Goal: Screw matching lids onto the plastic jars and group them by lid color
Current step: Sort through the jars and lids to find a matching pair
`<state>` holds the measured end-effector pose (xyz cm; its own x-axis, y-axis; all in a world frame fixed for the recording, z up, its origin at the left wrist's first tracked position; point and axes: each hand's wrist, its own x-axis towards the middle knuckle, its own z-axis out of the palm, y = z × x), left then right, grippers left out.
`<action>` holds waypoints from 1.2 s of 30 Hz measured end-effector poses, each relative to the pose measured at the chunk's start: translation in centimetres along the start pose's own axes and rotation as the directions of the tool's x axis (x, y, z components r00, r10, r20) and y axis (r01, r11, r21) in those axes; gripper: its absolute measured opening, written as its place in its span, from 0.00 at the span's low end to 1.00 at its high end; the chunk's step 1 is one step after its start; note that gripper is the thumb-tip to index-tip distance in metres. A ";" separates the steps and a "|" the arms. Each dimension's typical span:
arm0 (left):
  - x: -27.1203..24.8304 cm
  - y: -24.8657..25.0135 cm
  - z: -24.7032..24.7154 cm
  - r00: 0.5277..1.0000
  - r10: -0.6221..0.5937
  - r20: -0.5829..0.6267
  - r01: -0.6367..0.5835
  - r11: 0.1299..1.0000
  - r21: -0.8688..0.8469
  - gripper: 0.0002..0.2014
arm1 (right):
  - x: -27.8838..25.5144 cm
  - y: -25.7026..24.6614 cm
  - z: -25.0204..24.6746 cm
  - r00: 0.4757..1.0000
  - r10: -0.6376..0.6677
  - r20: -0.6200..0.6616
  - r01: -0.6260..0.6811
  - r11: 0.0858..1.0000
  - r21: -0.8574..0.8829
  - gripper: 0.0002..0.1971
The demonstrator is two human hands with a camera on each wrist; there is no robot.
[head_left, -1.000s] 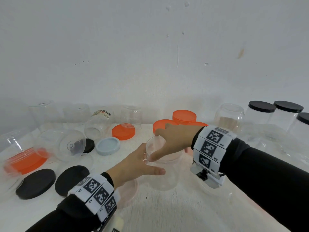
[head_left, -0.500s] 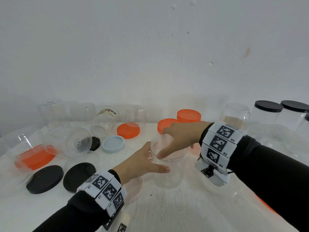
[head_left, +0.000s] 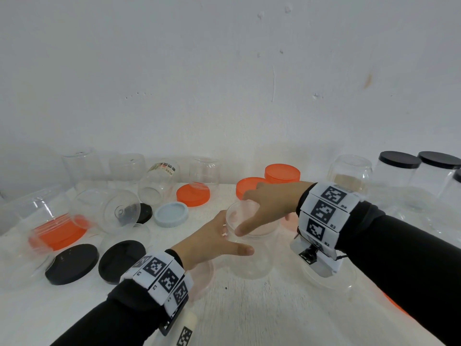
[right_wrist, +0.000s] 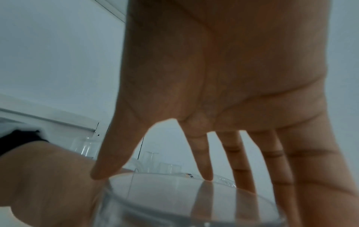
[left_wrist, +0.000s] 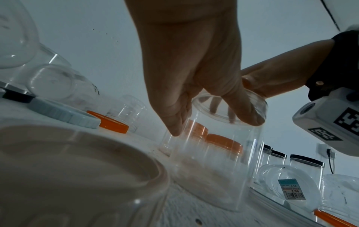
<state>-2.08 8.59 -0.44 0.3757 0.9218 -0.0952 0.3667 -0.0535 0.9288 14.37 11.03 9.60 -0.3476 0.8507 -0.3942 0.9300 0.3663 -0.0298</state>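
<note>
Head view first: we have our left hand (head_left: 212, 242) wrapped around the side of a clear plastic jar (head_left: 249, 258) that stands upright on the white table (head_left: 249, 308), thumb stretched along its near side, the other fingers curled behind it. Our right hand (head_left: 270, 204) comes down over the jar's top, thumb and fingertips (right_wrist: 207, 176) spread around the rim of a clear lid (head_left: 245, 221) and gripping it; whether the lid is fully seated we cannot tell. Just beside our left wrist, nearer us, lies another clear lid (head_left: 203, 275), and under our right wrist a further clear one (head_left: 331, 280). Left of the fingers lie two black lids (head_left: 72, 263), flat on the table, with a jar on its side (head_left: 109, 211) and an orange-lidded jar (head_left: 57, 231) beyond them. Past the fingertips sit a pale blue lid (head_left: 171, 214), an orange lid (head_left: 193, 194) and two orange-lidded jars (head_left: 282, 173). Farther off to the right, against the wall, stand the black-lidded jars (head_left: 399, 171).
</note>
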 end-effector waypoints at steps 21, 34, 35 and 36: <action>0.0 0.1 -0.1 1.000 -0.006 0.008 0.006 1.000 0.012 0.41 | 0.6 0.1 -0.1 0.998 -0.045 0.039 0.044 0.999 0.029 0.52; 0.4 -0.4 -0.2 1.000 -0.018 -0.015 0.019 0.999 0.030 0.46 | 0.8 0.3 1.6 0.993 -0.060 -0.103 0.064 0.997 0.034 0.49; 0.4 -0.5 -0.3 1.000 -0.015 -0.017 0.016 0.999 0.031 0.45 | 0.7 0.2 1.8 0.991 -0.061 -0.118 0.065 0.997 0.029 0.48; 0.5 -0.5 -0.3 1.000 -0.013 -0.019 0.014 0.999 0.029 0.44 | 0.6 0.2 2.0 0.989 -0.064 -0.134 0.067 0.998 0.020 0.48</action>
<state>-2.30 9.16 -0.83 0.3550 0.9295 -0.1005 0.3965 -0.0523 0.9165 14.60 10.89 7.48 -0.4190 0.8686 -0.2645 0.9068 0.4149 -0.0740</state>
